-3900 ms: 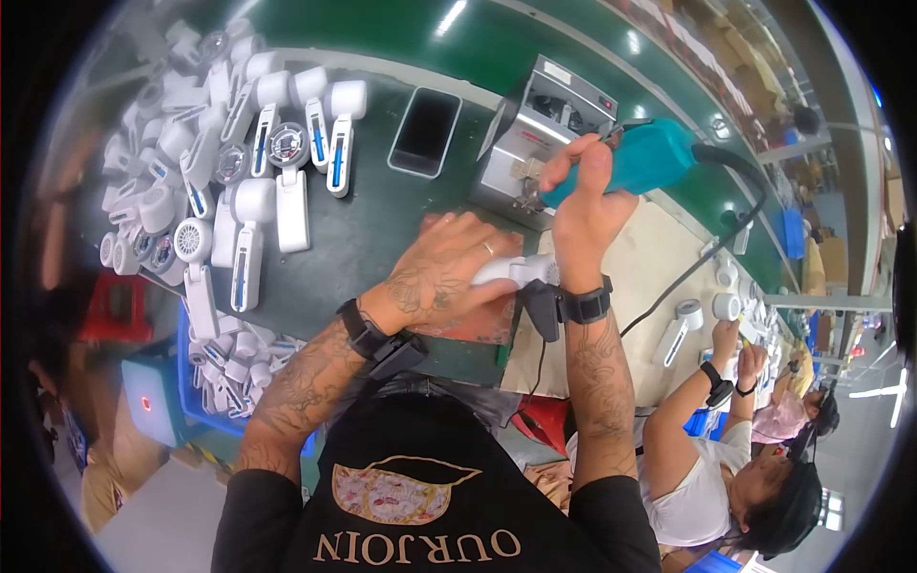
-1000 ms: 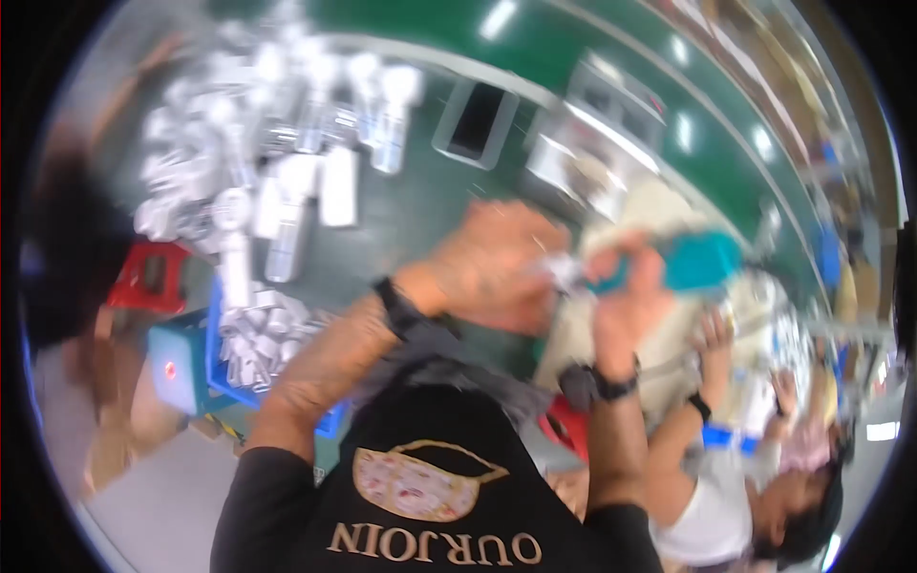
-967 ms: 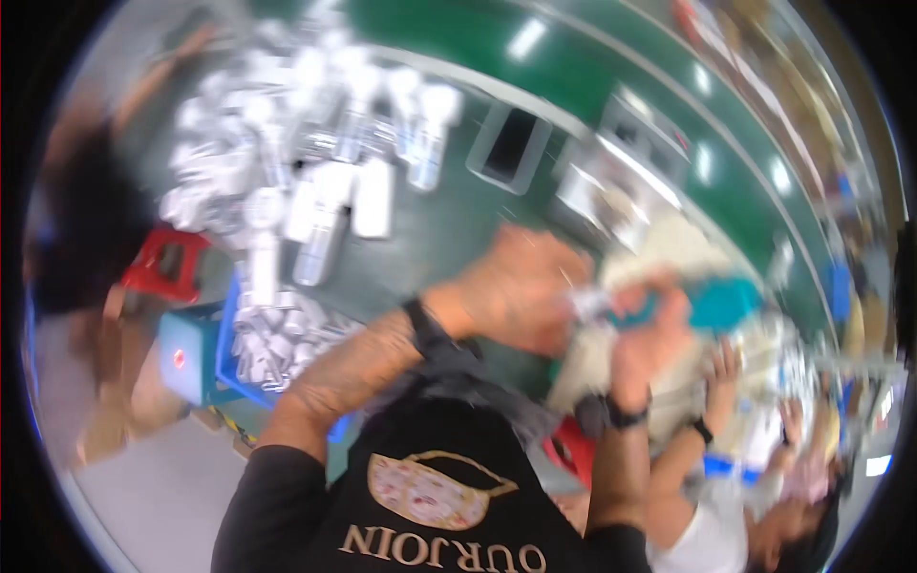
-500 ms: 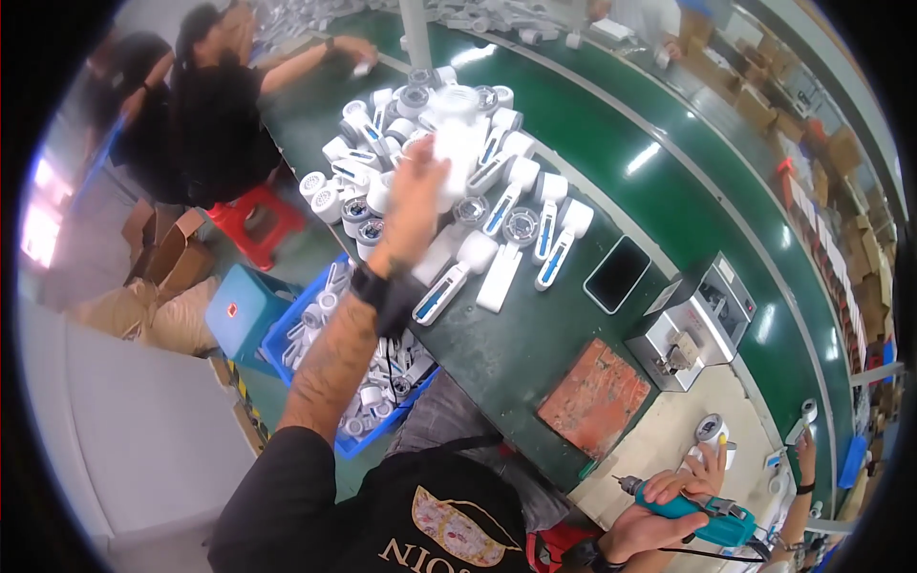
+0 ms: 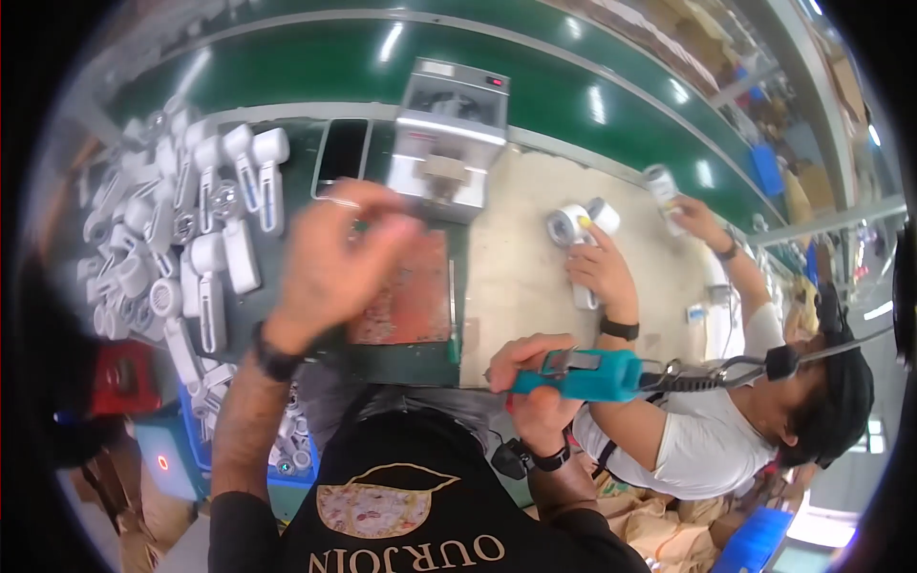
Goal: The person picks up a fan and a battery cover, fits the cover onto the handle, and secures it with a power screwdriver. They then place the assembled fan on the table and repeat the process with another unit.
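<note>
My left hand [image 5: 334, 272] is over the worn red mat [image 5: 415, 310], near the front of a grey box-shaped machine [image 5: 449, 134] that looks like a screw feeder. Motion smears its fingers, and I cannot make out anything in them. At the front edge of the table, my right hand [image 5: 540, 401] is wrapped round a teal electric screwdriver [image 5: 597, 375], which lies level with its tip to the left. A coiled cord runs from its rear end. Several white handheld devices [image 5: 212, 315] with round heads are heaped left of my left hand.
A phone [image 5: 344, 153] lies beside the machine. On the right, a co-worker [image 5: 669, 430] holds white devices [image 5: 571, 224] over a beige sheet [image 5: 506, 267]. A green conveyor [image 5: 315, 57] runs behind. Below left stands a blue crate [image 5: 198, 444] of white parts.
My view has turned to the right. My left hand has left the white heap and moved right, over the red mat. The screwdriver is still in my right hand.
</note>
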Demonstrator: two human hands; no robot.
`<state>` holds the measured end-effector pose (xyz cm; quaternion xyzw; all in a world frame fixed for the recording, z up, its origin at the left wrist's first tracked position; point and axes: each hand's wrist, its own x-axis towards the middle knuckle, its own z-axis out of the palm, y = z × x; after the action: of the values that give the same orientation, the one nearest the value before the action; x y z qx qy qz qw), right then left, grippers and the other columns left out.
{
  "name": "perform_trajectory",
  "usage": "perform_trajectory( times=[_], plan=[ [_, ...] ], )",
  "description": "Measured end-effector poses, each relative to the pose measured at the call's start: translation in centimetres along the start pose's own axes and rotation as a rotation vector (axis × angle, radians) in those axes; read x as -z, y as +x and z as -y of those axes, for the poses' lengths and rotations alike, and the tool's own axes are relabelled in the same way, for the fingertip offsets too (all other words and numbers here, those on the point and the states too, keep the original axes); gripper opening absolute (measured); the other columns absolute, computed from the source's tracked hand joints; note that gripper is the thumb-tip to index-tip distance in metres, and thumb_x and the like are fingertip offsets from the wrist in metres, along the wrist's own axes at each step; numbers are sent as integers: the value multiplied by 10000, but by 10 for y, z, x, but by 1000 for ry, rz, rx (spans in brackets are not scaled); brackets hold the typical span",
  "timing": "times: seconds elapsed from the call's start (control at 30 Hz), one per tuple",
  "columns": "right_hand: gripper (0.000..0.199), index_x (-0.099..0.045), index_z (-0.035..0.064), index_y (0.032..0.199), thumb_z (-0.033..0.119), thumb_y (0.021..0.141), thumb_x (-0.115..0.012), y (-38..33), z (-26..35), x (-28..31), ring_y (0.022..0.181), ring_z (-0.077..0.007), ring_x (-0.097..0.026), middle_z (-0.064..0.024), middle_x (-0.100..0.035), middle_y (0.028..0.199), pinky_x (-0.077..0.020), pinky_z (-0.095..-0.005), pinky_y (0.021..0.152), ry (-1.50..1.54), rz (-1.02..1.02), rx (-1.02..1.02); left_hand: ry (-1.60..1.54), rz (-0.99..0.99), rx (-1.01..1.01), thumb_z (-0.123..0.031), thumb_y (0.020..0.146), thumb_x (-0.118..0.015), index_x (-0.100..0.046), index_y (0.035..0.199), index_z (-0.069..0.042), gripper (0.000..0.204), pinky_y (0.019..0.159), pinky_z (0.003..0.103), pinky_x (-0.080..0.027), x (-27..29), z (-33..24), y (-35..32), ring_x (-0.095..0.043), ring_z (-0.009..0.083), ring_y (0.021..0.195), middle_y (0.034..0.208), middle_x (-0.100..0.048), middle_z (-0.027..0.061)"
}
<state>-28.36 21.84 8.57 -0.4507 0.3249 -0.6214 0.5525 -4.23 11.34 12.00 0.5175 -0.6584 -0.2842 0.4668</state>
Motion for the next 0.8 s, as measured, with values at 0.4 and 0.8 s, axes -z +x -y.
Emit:
perform_trajectory(
  times=[0.4, 0.8],
  plan=[
    [661, -515, -31, 1073, 514, 829, -799, -44, 34, 45, 650, -231, -577, -111, -559, 748, -469, -346, 576, -182, -116, -11, 69, 435, -106, -324, 926, -634, -642, 966, -52, 275, 708, 457, -527, -226, -5, 18, -682, 350, 796, 849, -699, 132],
    [708, -545, -62, 1122, 488, 790, -842, -24, 26, 44, 729, -227, -610, -121, -606, 790, -497, -333, 647, -129, -76, -81, 418, 175, -364, -463, 889, -635, -656, 773, -88, 393, 667, 481, -505, -284, -7, 27, -666, 324, 766, 770, -685, 107]
  ],
)
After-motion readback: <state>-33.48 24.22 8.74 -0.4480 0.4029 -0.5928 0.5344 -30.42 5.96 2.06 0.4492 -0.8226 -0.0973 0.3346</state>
